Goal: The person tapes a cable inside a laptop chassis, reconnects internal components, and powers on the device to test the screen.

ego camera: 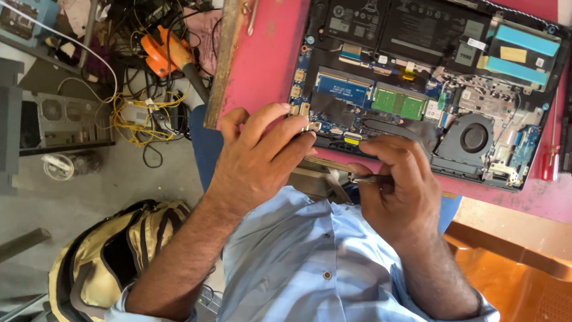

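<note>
**Working at the hinge corner of an opened laptop**

The person is bending over an opened laptop (429, 83) lying on a pink table (262, 65), its bottom cover off and the board, the two green and blue memory modules (375, 95) and the cooling fan (473, 137) exposed. The left hand (262, 161) is resting at the near left corner of the chassis, its fingertips curled and pressing on the small metal hinge bracket (307, 122), steadying that corner rather than lifting anything. Just to the right of that grip, the right hand (396, 185) is pinching a slim metal tool (363, 177), probably a small screwdriver or tweezers, between thumb and fingers; its tip is pointing left toward the hinge area, near the chassis edge but not clearly touching it.

Judging from this, the step in hand is loosening or seating something at the hinge bracket. The next move seems to call for guiding the tool tip exactly onto its target beside the left fingertips while the left hand is keeping the chassis from sliding.

Beyond the table edge, tangled yellow cables (140, 113), an orange-handled tool (164, 53) and a tan backpack (113, 256) are lying on the floor.
</note>
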